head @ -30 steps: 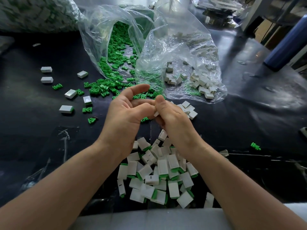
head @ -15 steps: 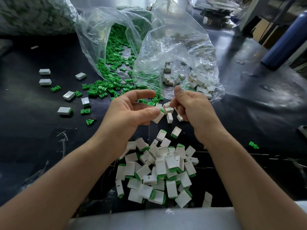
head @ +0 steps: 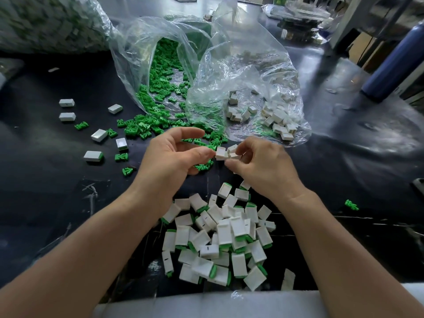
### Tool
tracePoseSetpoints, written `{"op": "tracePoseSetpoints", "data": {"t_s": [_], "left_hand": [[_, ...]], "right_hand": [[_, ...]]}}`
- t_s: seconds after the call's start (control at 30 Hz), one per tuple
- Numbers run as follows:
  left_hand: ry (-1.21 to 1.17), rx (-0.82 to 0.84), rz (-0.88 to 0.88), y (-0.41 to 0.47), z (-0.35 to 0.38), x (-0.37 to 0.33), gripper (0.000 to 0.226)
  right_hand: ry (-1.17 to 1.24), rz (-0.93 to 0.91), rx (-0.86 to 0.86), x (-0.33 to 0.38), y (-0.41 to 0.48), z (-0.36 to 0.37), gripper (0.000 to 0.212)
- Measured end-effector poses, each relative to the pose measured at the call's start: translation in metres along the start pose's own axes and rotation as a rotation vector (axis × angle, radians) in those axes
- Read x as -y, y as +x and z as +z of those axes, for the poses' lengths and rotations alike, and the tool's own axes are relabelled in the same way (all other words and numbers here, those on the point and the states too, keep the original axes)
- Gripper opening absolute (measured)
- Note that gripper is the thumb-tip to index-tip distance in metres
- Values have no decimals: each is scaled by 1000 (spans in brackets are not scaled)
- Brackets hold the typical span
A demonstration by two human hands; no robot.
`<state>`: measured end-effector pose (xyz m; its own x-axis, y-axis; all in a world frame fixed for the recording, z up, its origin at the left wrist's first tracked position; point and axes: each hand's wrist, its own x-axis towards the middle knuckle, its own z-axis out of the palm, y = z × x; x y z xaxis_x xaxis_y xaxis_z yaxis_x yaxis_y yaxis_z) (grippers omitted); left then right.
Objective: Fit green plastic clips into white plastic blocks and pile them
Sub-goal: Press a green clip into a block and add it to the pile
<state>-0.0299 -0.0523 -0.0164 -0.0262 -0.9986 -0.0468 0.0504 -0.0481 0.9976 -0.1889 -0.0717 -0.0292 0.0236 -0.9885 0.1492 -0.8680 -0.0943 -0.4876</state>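
Observation:
My left hand [head: 171,157] pinches a white plastic block [head: 221,153] between thumb and fingers above the dark table. My right hand [head: 261,167] sits just to its right with fingers curled round other white blocks [head: 233,149]. A pile of white blocks with green clips fitted [head: 220,235] lies below both hands, near the table's front edge. Loose green clips [head: 158,104] spill from a clear plastic bag beyond my left hand. Empty white blocks [head: 275,120] lie in a second clear bag beyond my right hand.
Several loose white blocks [head: 98,135] and green clips [head: 121,157] are scattered at the left. One green clip [head: 351,204] lies alone at the right. A blue cylinder [head: 390,70] stands at the far right. A big bag of parts [head: 46,24] fills the far left.
A finished block dropped from my hands onto the pile. My right hand went forward to the blocks near the bag and came back holding white ones; my left hand now pinches an empty block.

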Motion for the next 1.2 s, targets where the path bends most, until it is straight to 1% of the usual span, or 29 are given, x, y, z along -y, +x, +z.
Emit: {"op": "tracePoseSetpoints", "data": {"t_s": [0.07,0.1,0.13,0.2,0.27,0.3,0.4,0.57,0.67,0.77,0.8,0.87,0.93,1.0,1.1,1.2], "left_hand": [[-8,-14,1,1,0,0,24],[-6,-22,1,2,-1,1,24],[-2,-29,3,2,-1,2,25],[4,-30,8,2,-2,3,28],[13,-14,15,2,-2,5,32],[20,-6,19,2,-2,6,34],[42,11,32,3,-2,7,40],[42,44,49,4,-3,8,44],[61,46,60,3,-3,9,37],[32,-29,64,4,-4,8,28],[7,-62,53,5,-4,7,27],[-47,-105,28,7,-6,5,28],[-66,-117,22,8,-8,5,28],[-57,-114,27,8,-7,4,28],[-56,-107,32,7,-6,5,29],[-46,-104,38,7,-5,5,29]], "right_hand": [[-45,-19,16,0,0,2,17],[-15,-25,3,0,1,2,14],[59,-21,-13,0,1,1,11],[291,2,-26,1,1,0,13],[496,7,2,5,-1,0,17],[554,-2,18,7,-2,1,20],[632,-46,43,12,-4,3,26],[668,-136,74,18,-9,4,27],[640,-172,92,20,-10,6,25],[579,-168,76,20,-9,7,15],[518,-168,44,19,-9,7,12],[344,-189,-16,16,-7,8,16],[200,-216,-18,15,-7,9,21],[92,-242,18,14,-7,12,27],[-52,-261,119,14,-7,15,36],[-100,-249,187,16,-8,16,40]]}}
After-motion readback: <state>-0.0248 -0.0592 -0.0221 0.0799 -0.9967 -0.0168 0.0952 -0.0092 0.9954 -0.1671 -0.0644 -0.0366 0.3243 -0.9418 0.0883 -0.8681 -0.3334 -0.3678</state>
